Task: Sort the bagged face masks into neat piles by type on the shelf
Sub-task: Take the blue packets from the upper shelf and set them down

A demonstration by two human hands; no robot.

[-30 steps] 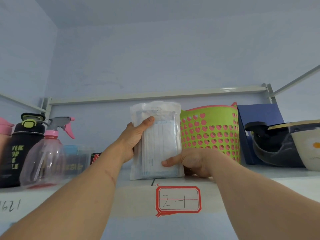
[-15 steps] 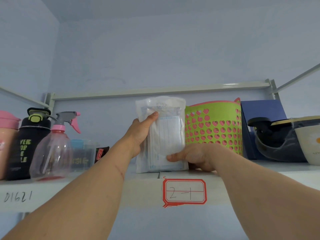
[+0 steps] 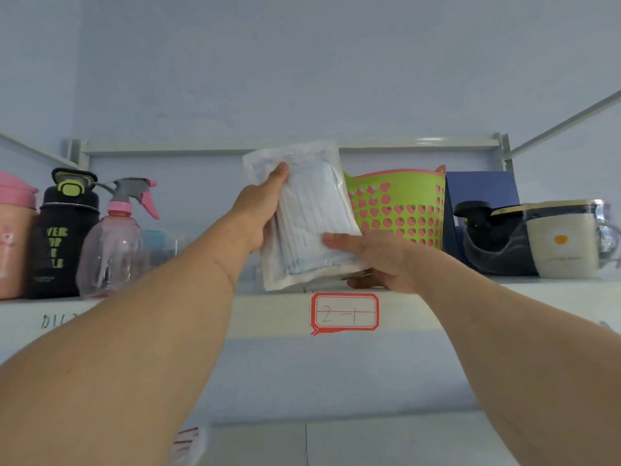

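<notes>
A clear bag of face masks (image 3: 309, 216) is held upright but tilted, its top leaning toward the left, just above the front edge of the shelf (image 3: 504, 297) near its middle. It is gripped by both hands. The left hand (image 3: 257, 210) is wrapped round the bag's left edge, with the thumb laid up the front toward the top. The right hand (image 3: 376, 260) is clasped at the lower right corner, the thumb pressed flat across the front and the fingers curled beneath. Both forearms are extended upward and forward, converging on the bag. Just behind it a green basket (image 3: 400, 206) with pink hearts is seen. A red-bordered label (image 3: 345, 312) is stuck on the shelf's front edge, directly below the bag.
</notes>
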